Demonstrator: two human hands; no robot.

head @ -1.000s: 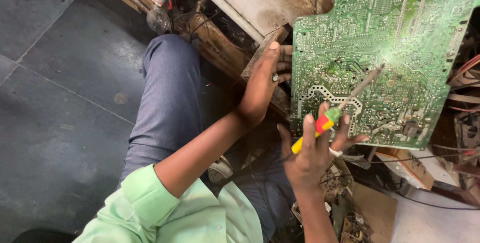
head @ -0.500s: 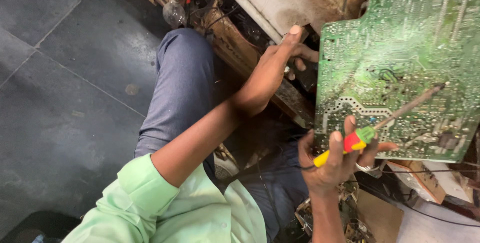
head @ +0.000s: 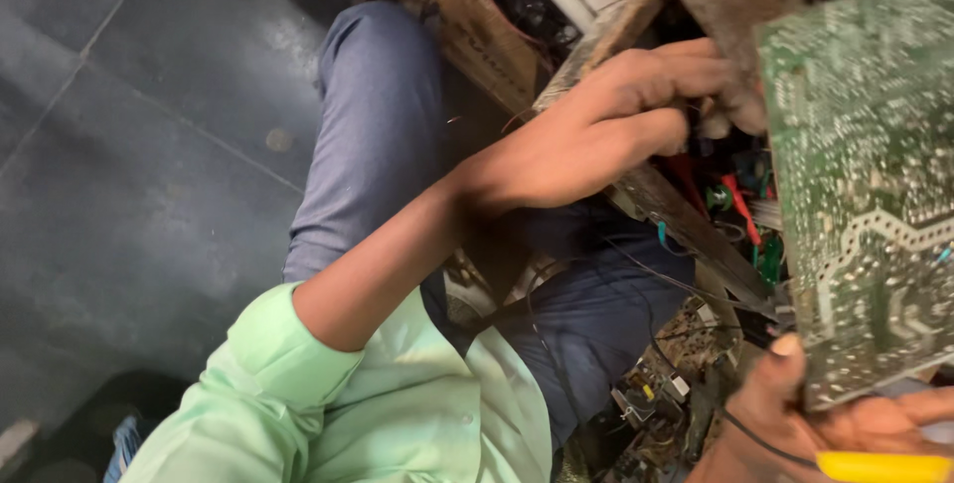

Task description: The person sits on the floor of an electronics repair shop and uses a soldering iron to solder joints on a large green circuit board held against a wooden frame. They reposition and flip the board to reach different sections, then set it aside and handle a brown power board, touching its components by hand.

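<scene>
the dark tiled floor (head: 129, 175) fills the left, with one leg in blue-grey trousers (head: 373, 135) stretched across it. one green circuit board (head: 865, 195), solder side up, now sits at the far right edge; a second ago more of it showed, with the screwdriver's shaft laid on it, so the probing looks paused while the board is steadied. the left hand (head: 616, 130), out of a light green sleeve (head: 298, 384), has its fingers curled together over the board's upper left edge by the wooden frame (head: 596, 41). the right hand (head: 815, 423) is clamped on the board's lower corner and on one yellow-handled screwdriver (head: 879, 465), shaft now out of view. loose wires (head: 735, 205) crowd between.
</scene>
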